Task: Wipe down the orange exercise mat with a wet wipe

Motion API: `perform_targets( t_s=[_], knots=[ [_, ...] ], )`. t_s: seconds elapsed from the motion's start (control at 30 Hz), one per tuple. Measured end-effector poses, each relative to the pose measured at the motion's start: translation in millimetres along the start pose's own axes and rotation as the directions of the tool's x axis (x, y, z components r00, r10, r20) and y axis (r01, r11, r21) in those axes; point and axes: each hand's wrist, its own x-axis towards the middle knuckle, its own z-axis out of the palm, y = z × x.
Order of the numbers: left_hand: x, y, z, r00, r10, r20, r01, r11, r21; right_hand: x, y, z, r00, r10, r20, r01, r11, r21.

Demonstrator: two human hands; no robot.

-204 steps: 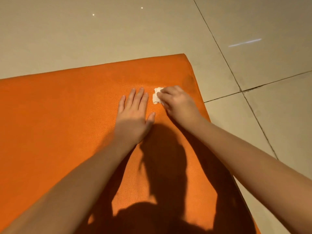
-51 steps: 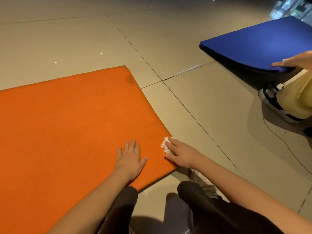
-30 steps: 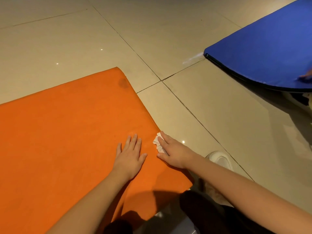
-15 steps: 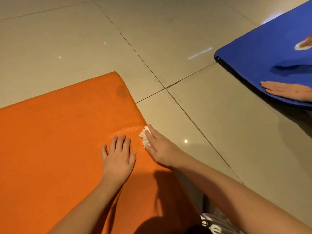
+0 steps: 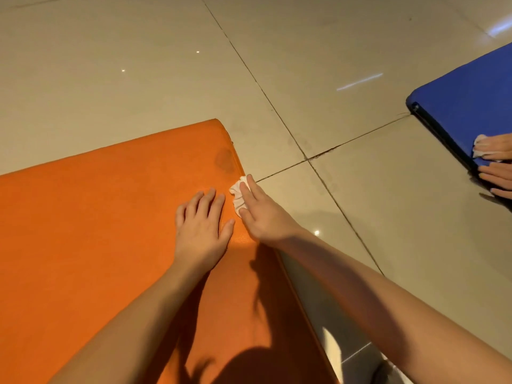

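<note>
Right hand grip: the right hand [image 5: 263,214] lies with straight fingers pressed down on the wet wipe [image 5: 237,194], nothing curled round it; the wipe shows bunched beyond the index finger and thumb
Wet wipe: white and crumpled, flat against the orange mat [image 5: 97,217] at its right edge, a little short of the far right corner
Left hand: the left hand [image 5: 202,228] rests palm down on the mat just beside the right one, fingers straight and slightly spread, holding nothing
Orange mat: lies flat on the floor [image 5: 138,65] and fills the lower left of the view; both forearms cast shadows over its near part
Stain: a darker round patch [image 5: 224,160] sits on the mat near the far right corner, just beyond the wipe
Floor: pale glossy tiles with dark grout lines
Blue mat: a blue mat [image 5: 471,106] lies well apart at the right edge of the view
Other person: a hand [image 5: 496,146] holds a white cloth [image 5: 478,146] on the blue mat; more fingers [image 5: 498,176] show below it
</note>
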Motion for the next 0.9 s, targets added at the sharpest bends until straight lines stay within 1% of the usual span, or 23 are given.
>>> perform_targets(
  t_s=[0.03, 0.1, 0.17, 0.23, 0.47, 0.57, 0.7, 0.8, 0.9],
  knots=[
    [8, -2, -3, 0.999, -0.025, -0.025, 0.024, 0.999, -0.044, 8, 0, -2, 1.000, -0.001, 0.001, 0.001, 1.000, 0.001],
    [32, -12, -7, 0.990, -0.120, -0.073, 0.111, 0.987, -0.117, 23, -1, -5, 1.000, -0.002, 0.004, 0.002, 1.000, 0.001],
    [53, -26, -10, 0.973, -0.209, -0.098, 0.199, 0.975, -0.103, 38, -1, -8, 1.000, 0.000, 0.006, 0.000, 1.000, 0.008],
    [61, -36, -6, 0.965, -0.252, -0.070, 0.250, 0.967, -0.046, 51, -1, -9, 1.000, 0.004, 0.002, -0.004, 1.000, 0.018],
    [61, -39, 0, 0.960, -0.264, -0.093, 0.260, 0.964, -0.061, 101, 0, -17, 0.998, -0.017, -0.056, 0.018, 1.000, 0.024],
    [59, -40, 1, 0.965, -0.240, -0.108, 0.233, 0.970, -0.070, 128, -4, -20, 0.994, -0.014, -0.113, 0.019, 0.999, 0.048],
    [61, -41, 0, 0.964, -0.248, -0.101, 0.238, 0.967, -0.095, 160, -7, -25, 0.991, 0.017, -0.134, -0.009, 0.998, 0.060],
    [61, -40, -2, 0.960, -0.263, -0.092, 0.254, 0.961, -0.107, 173, -5, -29, 0.991, 0.020, -0.134, -0.013, 0.998, 0.056],
    [60, -39, -4, 0.959, -0.270, -0.091, 0.260, 0.959, -0.111, 172, -7, -29, 0.984, 0.011, -0.179, 0.007, 0.995, 0.101]
  ],
)
